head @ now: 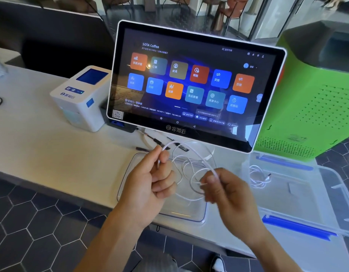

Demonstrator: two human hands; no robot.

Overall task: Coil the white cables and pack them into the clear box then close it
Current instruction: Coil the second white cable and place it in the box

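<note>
Cable, thin and white [191,154], hangs in loose loops between two hands, up in the air above a clear lid [128,173]. The loops cross over each other, so it is hard to tell how many there are. The left hand [150,181] pinches one part of the cable between the thumb and the fingers, with a bit of cable sticking up past the fingertips. The right hand [226,191] pinches another part of the same cable, and its fingers are curled shut around a small loop.

The clear lid lies flat on the white counter [42,154], right under the hands, and its near edge sticks out a little over the counter's edge. To the right sits the clear box [330,185], open on top, with blue clips [299,226] on its near and far sides. Inside the box, near its left wall, lies another white cable [259,176] in a small bundle.

Behind the hands stands a big touch screen [191,83] with bright square buttons on it. A few pens [150,137] lie on the counter just below the screen. To the left of the screen is a small white printer [81,97]. To the right, behind the box, is a green machine [315,107] with lots of tiny holes. The floor [28,222] below has dark six-sided tiles.
</note>
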